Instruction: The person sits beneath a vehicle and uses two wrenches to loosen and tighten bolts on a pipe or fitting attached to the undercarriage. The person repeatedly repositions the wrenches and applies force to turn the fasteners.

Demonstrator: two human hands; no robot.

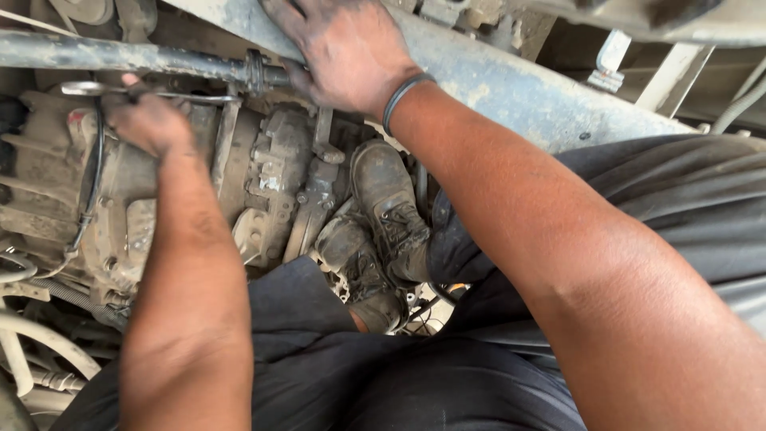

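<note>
My left hand (148, 120) is closed around a long metal wrench (199, 98) that lies across the top of a dirty gearbox housing (263, 172). The wrench's ring end (84, 88) shows left of the fist. My right hand (343, 48), greasy and with a dark band on its wrist, rests flat with spread fingers on a grey frame rail (511, 88) just above a rusty rod (120, 54). It holds nothing. My two worn boots (383, 223) stand among the machinery below, and my dark trousers (335, 375) fill the lower view.
Hoses and pipes (40, 343) run at the lower left. A cable (92, 183) hangs down the housing's left side. A metal bracket (610, 60) and light beams sit at the upper right behind the rail.
</note>
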